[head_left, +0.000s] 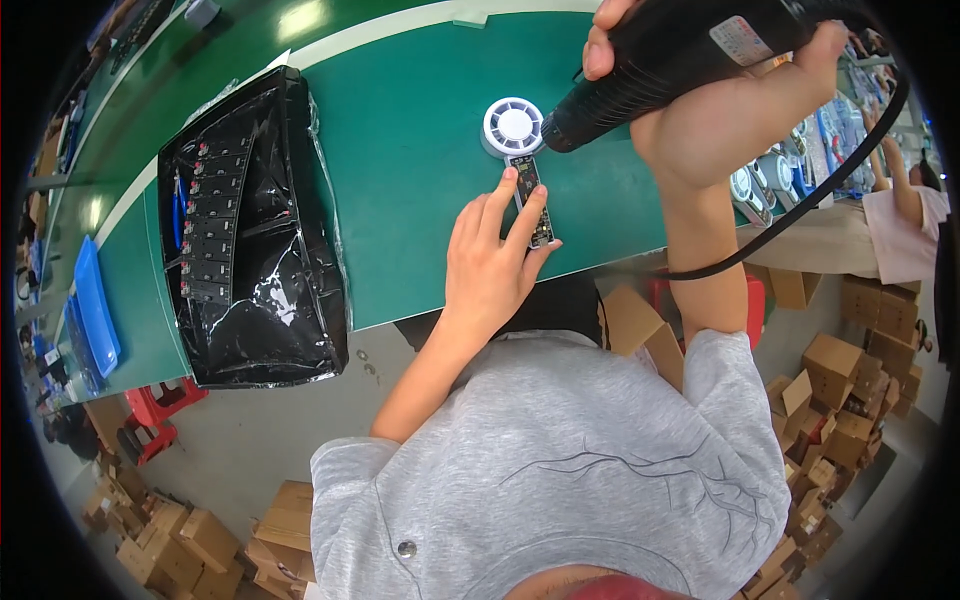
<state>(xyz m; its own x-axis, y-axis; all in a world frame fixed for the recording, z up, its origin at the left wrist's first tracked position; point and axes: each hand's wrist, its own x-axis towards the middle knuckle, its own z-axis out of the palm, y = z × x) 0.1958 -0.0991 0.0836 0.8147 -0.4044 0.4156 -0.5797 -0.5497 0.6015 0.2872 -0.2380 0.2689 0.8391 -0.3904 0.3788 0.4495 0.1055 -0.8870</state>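
A small white handheld fan point(514, 124) lies on the green tabletop, its round slatted head away from me. Along its handle a dark circuit board point(533, 205) is exposed. My left hand point(488, 265) steadies the handle: two fingers press on the board and the thumb is at the near end. Gripped in my right hand point(715, 130) is a black electric screwdriver point(640, 75), tilted down to the left. Its ribbed nose ends close to the right side of the fan head; whether it touches, I cannot tell.
To the left, a black-lined tray point(325, 300) holds a row of black parts point(215, 225) with red ends and a blue tool point(179, 212). Farther left is a blue bin point(95, 305). The screwdriver's cable point(850, 165) loops at right, near more fans point(775, 172). Cardboard boxes point(840, 370) lie below.
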